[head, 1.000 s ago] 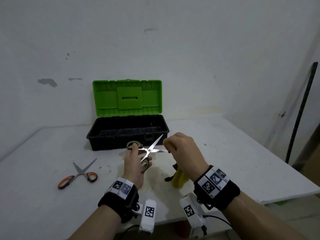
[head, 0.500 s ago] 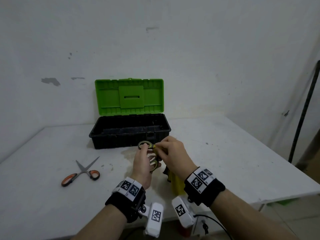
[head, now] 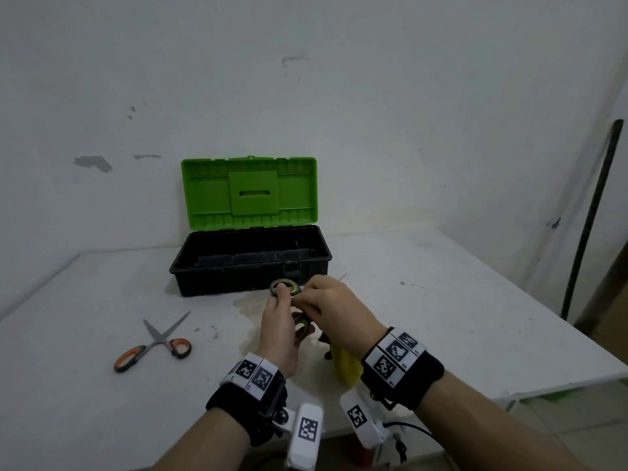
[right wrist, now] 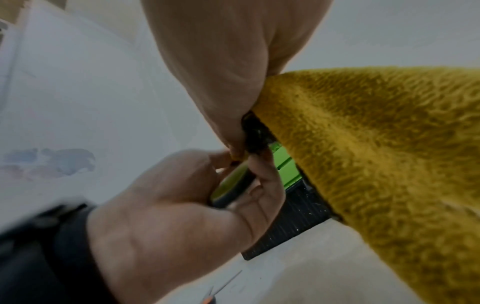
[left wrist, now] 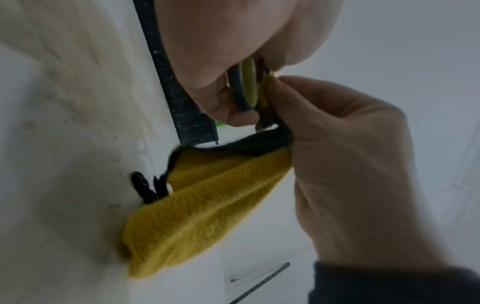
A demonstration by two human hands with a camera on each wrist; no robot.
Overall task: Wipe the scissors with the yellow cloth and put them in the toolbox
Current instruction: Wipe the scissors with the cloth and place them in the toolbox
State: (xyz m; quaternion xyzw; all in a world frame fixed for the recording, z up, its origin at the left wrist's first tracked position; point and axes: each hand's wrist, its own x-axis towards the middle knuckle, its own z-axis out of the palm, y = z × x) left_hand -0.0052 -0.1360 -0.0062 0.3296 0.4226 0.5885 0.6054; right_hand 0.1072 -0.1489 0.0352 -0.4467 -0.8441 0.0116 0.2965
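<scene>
While the left hand (head: 278,329) grips the olive-and-black handle loops of the scissors (head: 284,287) above the white desk (head: 441,300), the right hand (head: 334,305) pinches the yellow cloth (left wrist: 207,201) around the part next to those loops, so the blades are hidden under the fingers and fabric. From the left wrist view, the cloth hangs down from the right hand's closed fingers (left wrist: 324,115), its black stitched edge and a black loop at one corner in view, its lower end touching the desk. Both hands are held just in front of the toolbox (head: 251,266), a black tray with its bright green lid standing open against the wall; the scissors are outside it, near its front wall. A second pair of scissors, the orange-handled scissors (head: 153,343), lies open on the desk well to the left. Each wrist wears a black band (head: 402,372) with square black-and-white coded markers; no readable brand or writing shows on any item.
</scene>
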